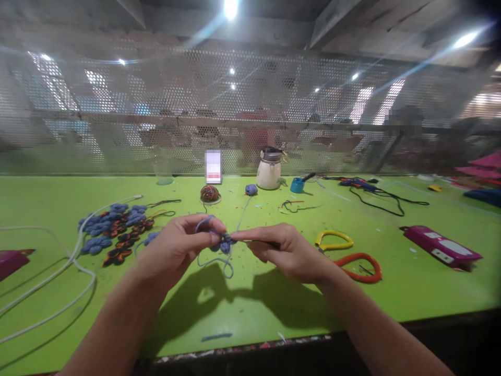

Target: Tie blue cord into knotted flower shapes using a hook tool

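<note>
My left hand (186, 243) pinches a small piece of blue-purple crochet work (224, 244) between thumb and fingers, with a loose strand looping below it. My right hand (287, 248) is closed around a thin dark crochet hook (258, 241), its index finger stretched along to the crochet work. From the work a blue strand runs back to a small blue yarn ball (251, 189). To the left lie several finished-looking blue crochet flowers (96, 245) and dark orange-and-black crochet pieces (119, 243). The hook's tip is hidden at the stitches.
Scissors with yellow and red handles (362, 266) lie right of my hands. A multicoloured yarn ball (210, 193), phone (213, 167), cream jar (269, 172) and blue pot (297, 185) stand behind. White cables (84, 261) cross the left side; a purple power strip (442, 246) lies right.
</note>
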`<state>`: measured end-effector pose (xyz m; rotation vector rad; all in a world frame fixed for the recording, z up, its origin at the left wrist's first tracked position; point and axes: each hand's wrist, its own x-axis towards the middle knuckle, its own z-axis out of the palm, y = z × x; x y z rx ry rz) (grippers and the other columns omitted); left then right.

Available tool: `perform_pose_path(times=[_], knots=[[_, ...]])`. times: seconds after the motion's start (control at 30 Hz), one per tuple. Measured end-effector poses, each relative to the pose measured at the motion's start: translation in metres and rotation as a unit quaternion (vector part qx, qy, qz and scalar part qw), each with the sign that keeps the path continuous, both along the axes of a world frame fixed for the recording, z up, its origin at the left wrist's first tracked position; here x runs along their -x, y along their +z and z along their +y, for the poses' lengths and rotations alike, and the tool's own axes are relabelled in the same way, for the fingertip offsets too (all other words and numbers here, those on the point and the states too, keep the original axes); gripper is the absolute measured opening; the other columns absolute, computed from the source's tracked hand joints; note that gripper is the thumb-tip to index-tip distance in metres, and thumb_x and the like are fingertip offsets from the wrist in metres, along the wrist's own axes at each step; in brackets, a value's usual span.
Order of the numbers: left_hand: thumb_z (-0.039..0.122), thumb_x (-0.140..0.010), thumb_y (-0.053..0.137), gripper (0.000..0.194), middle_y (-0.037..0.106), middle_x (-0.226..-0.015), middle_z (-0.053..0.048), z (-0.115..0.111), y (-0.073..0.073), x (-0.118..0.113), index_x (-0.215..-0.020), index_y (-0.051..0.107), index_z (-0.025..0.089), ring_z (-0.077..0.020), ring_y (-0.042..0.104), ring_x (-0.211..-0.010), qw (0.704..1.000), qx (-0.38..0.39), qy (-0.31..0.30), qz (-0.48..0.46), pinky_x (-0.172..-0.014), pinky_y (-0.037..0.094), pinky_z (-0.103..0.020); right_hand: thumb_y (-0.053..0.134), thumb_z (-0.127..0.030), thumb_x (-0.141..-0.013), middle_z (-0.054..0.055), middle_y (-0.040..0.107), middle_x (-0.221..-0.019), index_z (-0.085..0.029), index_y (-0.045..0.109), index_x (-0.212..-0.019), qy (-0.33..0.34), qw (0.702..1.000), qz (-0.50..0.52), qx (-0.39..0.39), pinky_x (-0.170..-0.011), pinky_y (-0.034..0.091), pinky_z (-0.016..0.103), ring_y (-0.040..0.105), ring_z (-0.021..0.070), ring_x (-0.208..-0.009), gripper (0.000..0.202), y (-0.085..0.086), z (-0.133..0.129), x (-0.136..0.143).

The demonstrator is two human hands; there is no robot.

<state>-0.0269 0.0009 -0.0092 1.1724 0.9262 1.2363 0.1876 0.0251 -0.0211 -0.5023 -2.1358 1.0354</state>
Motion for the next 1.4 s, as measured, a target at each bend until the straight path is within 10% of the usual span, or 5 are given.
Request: perform_pose_path(times=[0.17,0.47,1.4], knots=[[0.011,-0.059,0.076,0.01,0.061,-0.063,0.001,0.002,-0.004,-0.006,-0.066,0.071,0.015,-0.0083,0.054,-0.063,1.0,0.002,-0.004,-0.012,-0.063,0.041,-0.019,0.057,-0.016,-0.084,-0.007,0.036,-0.052,-0.018,0.068,-0.113,0.068,0.977,0.102,0.174,-0.045,0.023,0.02,0.028,0.0048,-0.046,0.031,-0.008,0.003,0.004],[0.014,-0.058,0.081,0.042,0.065,-0.073,-0.001,0.0,-0.004,-0.011,-0.099,0.073,0.017,-0.0114,0.057,-0.069,0.999,0.021,-0.006,-0.038,-0.072,0.043,-0.024,0.065,-0.027,-0.08,-0.006,0.049,-0.052,-0.02,0.069,-0.111,-0.011,0.949,0.161,0.271,-0.036,0.017,0.018,0.03,0.0019,-0.038,0.032,-0.012,0.005,0.012],[0.016,-0.064,0.076,0.059,0.057,-0.061,0.004,0.0,-0.004,-0.015,-0.122,0.062,0.021,-0.011,0.052,-0.059,0.992,-0.059,0.021,0.109,-0.059,0.041,-0.024,0.067,-0.033,-0.079,-0.006,0.05,-0.05,-0.016,0.07,-0.107,-0.03,0.96,0.09,0.261,-0.036,0.021,0.018,0.033,0.0026,-0.037,0.033,-0.017,0.006,0.016]])
